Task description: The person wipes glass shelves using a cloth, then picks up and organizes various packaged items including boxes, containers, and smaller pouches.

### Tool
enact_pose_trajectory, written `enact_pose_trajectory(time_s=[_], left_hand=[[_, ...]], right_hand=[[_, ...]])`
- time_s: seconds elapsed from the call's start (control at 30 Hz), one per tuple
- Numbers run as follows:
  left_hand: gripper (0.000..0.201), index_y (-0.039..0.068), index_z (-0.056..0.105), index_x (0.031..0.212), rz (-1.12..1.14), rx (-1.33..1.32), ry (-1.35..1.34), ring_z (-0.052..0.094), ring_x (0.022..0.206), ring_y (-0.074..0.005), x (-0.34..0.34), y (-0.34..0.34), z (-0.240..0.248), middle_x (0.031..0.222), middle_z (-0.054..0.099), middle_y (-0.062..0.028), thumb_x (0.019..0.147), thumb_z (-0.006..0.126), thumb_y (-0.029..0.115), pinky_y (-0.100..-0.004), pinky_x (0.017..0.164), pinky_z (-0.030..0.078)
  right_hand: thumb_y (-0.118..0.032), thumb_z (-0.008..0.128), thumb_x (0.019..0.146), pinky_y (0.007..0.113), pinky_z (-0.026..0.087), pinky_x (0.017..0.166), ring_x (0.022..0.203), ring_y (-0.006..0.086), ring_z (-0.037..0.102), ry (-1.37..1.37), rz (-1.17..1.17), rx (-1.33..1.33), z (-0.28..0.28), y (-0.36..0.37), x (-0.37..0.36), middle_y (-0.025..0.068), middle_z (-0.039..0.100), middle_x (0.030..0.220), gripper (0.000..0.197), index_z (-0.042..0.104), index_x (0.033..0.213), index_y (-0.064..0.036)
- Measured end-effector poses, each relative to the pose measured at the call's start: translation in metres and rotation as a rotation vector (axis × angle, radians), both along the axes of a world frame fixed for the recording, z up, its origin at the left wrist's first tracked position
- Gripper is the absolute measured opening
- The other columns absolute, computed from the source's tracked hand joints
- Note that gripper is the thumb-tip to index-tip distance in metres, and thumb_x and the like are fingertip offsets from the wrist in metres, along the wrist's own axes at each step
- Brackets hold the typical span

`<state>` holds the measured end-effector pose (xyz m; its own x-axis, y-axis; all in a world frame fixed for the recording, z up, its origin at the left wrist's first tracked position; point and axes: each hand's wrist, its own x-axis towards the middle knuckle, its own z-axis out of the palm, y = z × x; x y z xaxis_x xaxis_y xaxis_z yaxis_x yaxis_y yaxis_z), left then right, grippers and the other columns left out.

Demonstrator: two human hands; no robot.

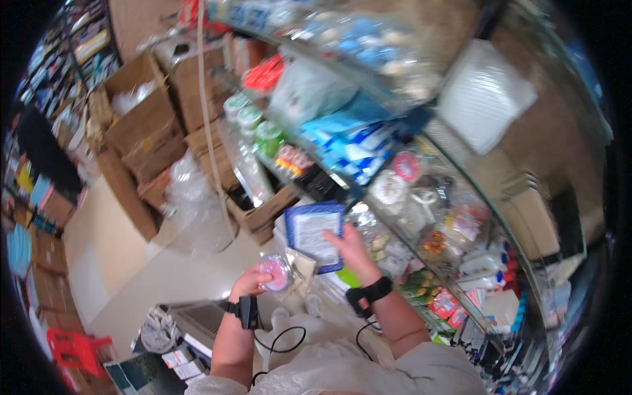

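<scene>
My left hand is closed on a round pink-and-purple item in clear plastic; its exact kind is blurred. To the right, my right hand grips a flat blue-bordered packet with a white printed panel, the thumb lying over its face. Between the two hands a small beige piece shows just under the packet's lower edge; what supports it is hidden. Both wrists wear dark bands with black cables.
Glass shelves full of bagged goods run along the right. Ahead stand open cardboard boxes and a clear plastic bag. A red stool is at the lower left, and a grey crate-like object lies near my left forearm.
</scene>
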<state>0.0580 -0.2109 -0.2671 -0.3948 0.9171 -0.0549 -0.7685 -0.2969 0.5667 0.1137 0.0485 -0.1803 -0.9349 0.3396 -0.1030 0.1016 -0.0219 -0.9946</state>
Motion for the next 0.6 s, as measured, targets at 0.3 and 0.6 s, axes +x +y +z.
enact_pose_trajectory(time_s=[0.3, 0.6], left_hand=[[0.051, 0.002, 0.047, 0.120, -0.171, -0.275, 0.513, 0.053, 0.100, -0.0136, 0.031, 0.064, 0.130, 0.110, 0.057, -0.0049, 0.075, 0.068, 0.012, -0.0277, 0.090, 0.040], [0.067, -0.001, 0.046, 0.122, -0.107, -0.274, 1.076, 0.050, 0.106, -0.0193, 0.033, 0.091, 0.170, 0.115, 0.052, -0.0105, 0.068, 0.076, 0.023, -0.0301, 0.091, 0.038]], right_hand=[[-0.024, 0.068, 0.076, 0.030, 0.046, 0.068, 0.076, 0.0139, 0.058, 0.093, -0.045, 0.402, 0.091, 0.004, 0.052, 0.0109, 0.062, 0.084, 0.034, 0.056, 0.096, 0.0003], [-0.027, 0.066, 0.079, 0.032, 0.042, 0.087, 0.101, 0.0196, 0.053, 0.174, 0.019, 0.454, 0.116, 0.023, 0.105, 0.0156, 0.054, 0.112, 0.060, 0.039, 0.124, 0.0015]])
